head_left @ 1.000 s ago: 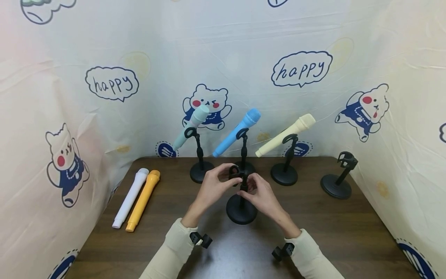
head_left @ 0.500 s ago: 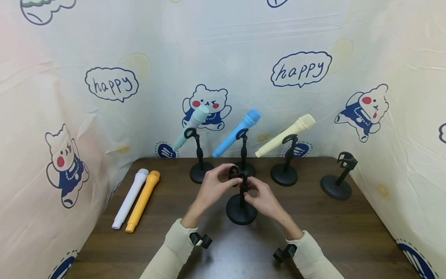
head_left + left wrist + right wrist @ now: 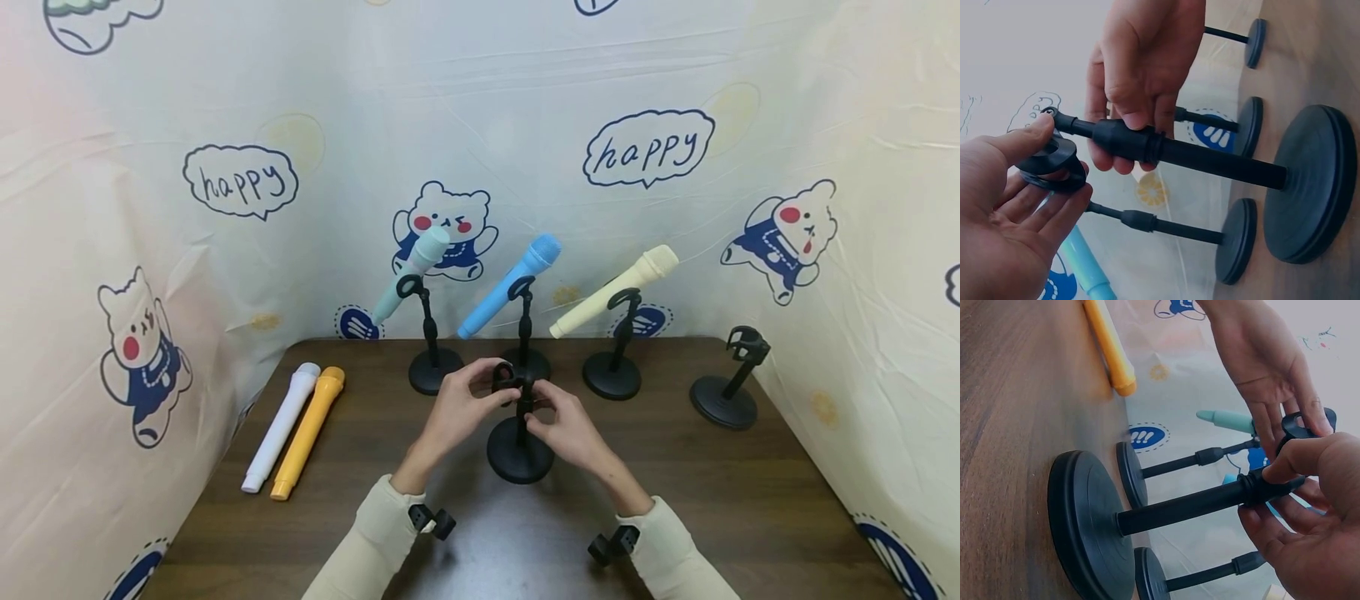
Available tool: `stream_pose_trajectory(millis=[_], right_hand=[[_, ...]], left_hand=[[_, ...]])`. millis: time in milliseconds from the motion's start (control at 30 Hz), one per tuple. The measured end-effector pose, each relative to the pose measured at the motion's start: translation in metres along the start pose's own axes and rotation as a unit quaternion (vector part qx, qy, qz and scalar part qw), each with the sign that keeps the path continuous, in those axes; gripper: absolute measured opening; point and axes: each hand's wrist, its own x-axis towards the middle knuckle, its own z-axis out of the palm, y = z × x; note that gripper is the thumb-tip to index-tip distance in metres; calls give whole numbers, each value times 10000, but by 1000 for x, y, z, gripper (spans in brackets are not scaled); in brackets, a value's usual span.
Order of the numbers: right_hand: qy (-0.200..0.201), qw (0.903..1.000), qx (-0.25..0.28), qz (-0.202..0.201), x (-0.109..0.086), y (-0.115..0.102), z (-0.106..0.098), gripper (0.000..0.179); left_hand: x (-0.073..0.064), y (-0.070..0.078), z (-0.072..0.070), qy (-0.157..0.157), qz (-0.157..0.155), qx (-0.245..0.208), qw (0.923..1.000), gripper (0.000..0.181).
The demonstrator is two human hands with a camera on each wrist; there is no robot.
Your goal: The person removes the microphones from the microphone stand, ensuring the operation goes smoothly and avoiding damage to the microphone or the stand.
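Note:
A black desktop microphone stand (image 3: pixel 521 450) stands upright on its round base in the middle of the table. My left hand (image 3: pixel 463 408) pinches the clip (image 3: pixel 1054 164) at its top between thumb and fingers. Just below, my right hand (image 3: pixel 566 425) grips the collar (image 3: pixel 1125 140) on the pole, thumb on one side and fingers on the other, as the right wrist view also shows. Behind it, three like stands bear a mint microphone (image 3: pixel 412 273), a blue microphone (image 3: pixel 512 285) and a cream microphone (image 3: pixel 617 290), all tilted.
A white microphone (image 3: pixel 281 427) and an orange microphone (image 3: pixel 308 433) lie side by side at the table's left. Another black stand (image 3: pixel 724 400) with a bare clip is at the right. A printed cloth (image 3: pixel 480 108) hangs along the table's back and sides.
My right hand has shifted its grip on the collar slightly. The clip has tipped down a little with my left hand. The base has stayed in place.

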Motion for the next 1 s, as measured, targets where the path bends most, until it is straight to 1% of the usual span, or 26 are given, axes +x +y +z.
stream_pose_trajectory(millis=[100, 233, 333, 500, 633, 733, 867, 1000], right_hand=[[16, 10000, -20, -16, 0, 1, 0, 38], [13, 10000, -23, 14, 0, 1, 0, 39], [4, 10000, -10, -35, -1, 2, 0, 39], [85, 9997, -12, -207, 0, 2, 0, 38], [245, 9989, -229, -317, 1, 2, 0, 35], [440, 9973, -501, -293, 1, 2, 3, 33], [677, 9937, -893, -68, 2, 3, 9, 36], [758, 9914, -1065, 105, 3, 2, 14, 36]], left_hand=[[-2, -4, 2, 10, -7, 39, 10000, 42], [-5, -11, 4, -30, -104, 79, 9999, 42], [-7, -14, 5, -57, -168, 74, 9998, 41], [-7, -16, 6, -62, -103, 64, 9999, 41], [-7, -17, 6, -60, -140, 61, 9999, 41], [-7, -16, 6, -59, -183, 51, 9998, 41], [-7, -16, 6, -75, -197, 33, 9998, 42], [-7, -17, 6, -82, -188, 31, 9998, 43]])
